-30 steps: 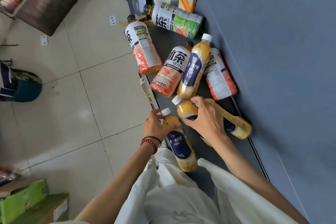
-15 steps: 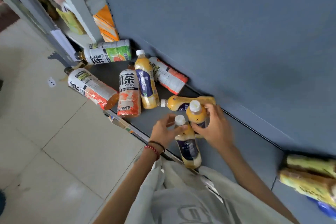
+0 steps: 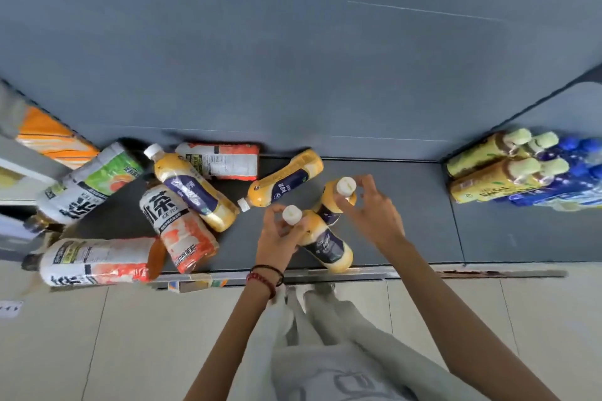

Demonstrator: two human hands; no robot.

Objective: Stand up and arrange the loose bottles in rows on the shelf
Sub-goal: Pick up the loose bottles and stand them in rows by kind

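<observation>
On the grey shelf (image 3: 407, 205) two yellow juice bottles with white caps stand side by side. My left hand (image 3: 277, 241) grips the neck of the near one (image 3: 329, 247). My right hand (image 3: 374, 212) holds the top of the far one (image 3: 335, 202). Two more yellow juice bottles lie flat: one (image 3: 280, 182) just left of my hands, another (image 3: 195, 189) further left. Three orange-labelled ice tea bottles (image 3: 179, 228) (image 3: 97, 262) (image 3: 221, 159) and a green-labelled one (image 3: 91, 182) also lie scattered at the left.
Upright packs of yellow tea bottles (image 3: 498, 169) and blue-capped bottles (image 3: 573, 172) fill the shelf's right end. An orange carton (image 3: 52, 137) sits at far left. The blue back panel (image 3: 293, 58) rises behind. Tiled floor (image 3: 97, 345) lies below the shelf edge.
The view has swung to face the shelf squarely. Both hands have raised their yellow bottles from lying or tilted to upright, and the packs at the right have come into view.
</observation>
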